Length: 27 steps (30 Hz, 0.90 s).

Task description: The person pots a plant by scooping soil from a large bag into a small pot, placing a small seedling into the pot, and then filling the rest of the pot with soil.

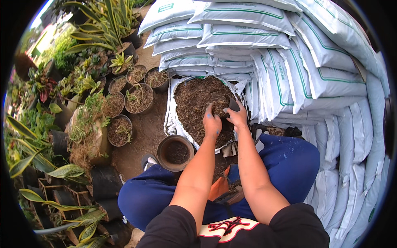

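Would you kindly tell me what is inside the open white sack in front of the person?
The open white sack is full of dark brown soil. The left hand and right hand press into it around a small black pot; anything below the surface is hidden.

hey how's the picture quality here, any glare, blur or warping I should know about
Head view: even, soft daylight with no hard shadows on the open soil sack; both hands, left hand and right hand, look sharp; the stacked white bags bend strongly toward the rim from fisheye distortion; the top-left corner beyond the potted plants is overexposed; a black ring blocks the edges.
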Tool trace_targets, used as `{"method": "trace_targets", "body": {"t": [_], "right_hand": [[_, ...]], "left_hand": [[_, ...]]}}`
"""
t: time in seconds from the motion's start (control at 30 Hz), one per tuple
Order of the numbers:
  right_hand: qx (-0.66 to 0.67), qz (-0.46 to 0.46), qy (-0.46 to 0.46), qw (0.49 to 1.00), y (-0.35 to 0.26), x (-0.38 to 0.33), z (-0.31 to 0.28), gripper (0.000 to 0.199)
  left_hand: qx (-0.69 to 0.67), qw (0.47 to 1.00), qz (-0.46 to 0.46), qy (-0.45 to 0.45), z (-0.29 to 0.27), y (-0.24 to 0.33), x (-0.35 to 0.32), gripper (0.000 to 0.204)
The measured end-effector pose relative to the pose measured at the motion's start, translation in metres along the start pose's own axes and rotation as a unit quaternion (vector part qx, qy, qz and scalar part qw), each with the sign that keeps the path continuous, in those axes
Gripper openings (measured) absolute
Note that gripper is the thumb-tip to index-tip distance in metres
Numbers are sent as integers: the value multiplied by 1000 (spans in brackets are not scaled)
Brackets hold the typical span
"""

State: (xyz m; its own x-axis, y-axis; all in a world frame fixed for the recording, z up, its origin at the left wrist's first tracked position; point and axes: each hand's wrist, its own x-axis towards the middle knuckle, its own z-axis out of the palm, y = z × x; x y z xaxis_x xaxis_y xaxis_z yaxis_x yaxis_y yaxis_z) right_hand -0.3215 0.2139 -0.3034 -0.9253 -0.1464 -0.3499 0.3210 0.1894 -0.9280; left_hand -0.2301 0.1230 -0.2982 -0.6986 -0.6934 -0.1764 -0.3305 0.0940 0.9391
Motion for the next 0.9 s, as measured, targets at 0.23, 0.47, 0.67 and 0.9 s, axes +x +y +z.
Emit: {"method": "trace_targets", "body": {"t": [0.23,0.47,0.67,0.9], "right_hand": [[-202,-301,14,932,-53,-41,-6,96],[-238,-436,-14,868,-108,-76,-8,91],[-216,-466,-24,858,-132,-73,-17,90],[-102,-445,-90,885,-143,-52,-24,89]], "left_hand": [[-15,973,-14,231,-13,-33,-9,63],[25,981,2,192,-44,-50,-15,72],[17,984,20,176,-58,-65,-24,69],[-94,977,3,193,-56,-27,-12,62]]}}
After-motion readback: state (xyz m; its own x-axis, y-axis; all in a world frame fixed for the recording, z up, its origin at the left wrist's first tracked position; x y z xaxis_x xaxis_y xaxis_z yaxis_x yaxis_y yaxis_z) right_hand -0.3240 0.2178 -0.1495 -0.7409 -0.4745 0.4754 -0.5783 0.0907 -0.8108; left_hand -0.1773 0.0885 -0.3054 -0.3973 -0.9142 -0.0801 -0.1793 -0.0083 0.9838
